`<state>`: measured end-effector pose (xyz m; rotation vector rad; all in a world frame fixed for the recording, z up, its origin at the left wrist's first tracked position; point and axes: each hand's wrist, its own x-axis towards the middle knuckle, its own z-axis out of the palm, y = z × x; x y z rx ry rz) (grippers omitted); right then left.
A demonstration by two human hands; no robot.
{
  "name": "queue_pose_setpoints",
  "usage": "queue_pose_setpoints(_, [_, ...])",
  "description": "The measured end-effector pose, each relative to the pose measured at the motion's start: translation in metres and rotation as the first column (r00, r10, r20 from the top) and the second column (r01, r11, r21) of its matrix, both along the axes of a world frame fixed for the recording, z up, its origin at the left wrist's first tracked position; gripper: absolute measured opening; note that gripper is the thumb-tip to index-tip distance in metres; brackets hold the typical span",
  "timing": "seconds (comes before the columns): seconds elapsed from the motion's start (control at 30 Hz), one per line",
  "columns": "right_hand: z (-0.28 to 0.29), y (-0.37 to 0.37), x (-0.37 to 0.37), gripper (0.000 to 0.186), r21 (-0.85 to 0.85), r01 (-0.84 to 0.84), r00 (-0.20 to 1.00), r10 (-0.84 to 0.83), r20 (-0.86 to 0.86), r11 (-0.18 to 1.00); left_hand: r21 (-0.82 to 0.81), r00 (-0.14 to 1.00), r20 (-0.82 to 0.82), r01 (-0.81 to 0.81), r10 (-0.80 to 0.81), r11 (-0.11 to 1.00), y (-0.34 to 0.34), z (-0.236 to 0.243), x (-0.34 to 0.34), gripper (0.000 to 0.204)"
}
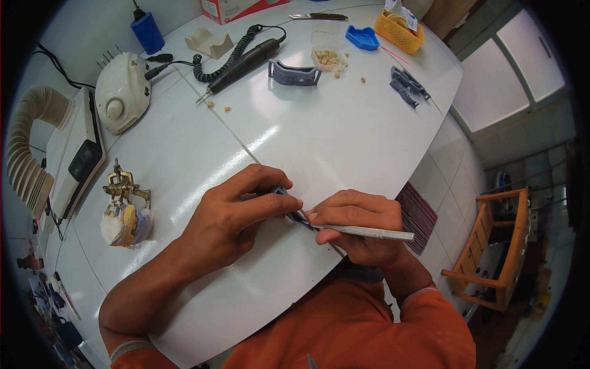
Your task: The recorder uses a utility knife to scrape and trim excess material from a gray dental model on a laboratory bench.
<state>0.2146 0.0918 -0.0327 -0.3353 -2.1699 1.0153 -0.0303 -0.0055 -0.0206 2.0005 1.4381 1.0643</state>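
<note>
My left hand (222,216) is closed around a small dark grey-blue piece (280,190), pinched between thumb and fingers just above the white table (295,135). Most of that piece is hidden by the fingers. In my right hand (362,215) is a slim tool with a flat silver handle (381,233), gripped like a pen. Its working end points left, at the piece, and fingers cover the tip. Both hands meet close to the table's near edge. Farther off stands a grey curved plastic part (294,74), and similar grey parts (407,86) lie to the right.
A dental articulator with a plaster model (126,212) stands left of my left forearm. Behind it are a white control unit (121,92), a ribbed hose (31,135) and a black handpiece (243,66). A clear box of yellowish bits (329,58), blue tray (362,38) and yellow basket (399,34) sit far back.
</note>
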Motion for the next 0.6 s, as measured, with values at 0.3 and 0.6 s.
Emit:
queue_pose_setpoints(0.3, [-0.0013,-0.0002,0.0009,0.021,-0.041,0.006,1.0,-0.007,-0.025,0.999,-0.006,1.0,-0.013,0.009,-0.009,1.0,-0.0008,0.0,0.0009,0.043])
queue_pose_setpoints(0.6, [-0.0043,0.0018,0.0007,0.021,-0.076,-0.001,0.998,-0.004,-0.061,0.997,-0.01,1.0,-0.013,0.009,-0.009,1.0,-0.0009,0.0005,0.0004,0.044])
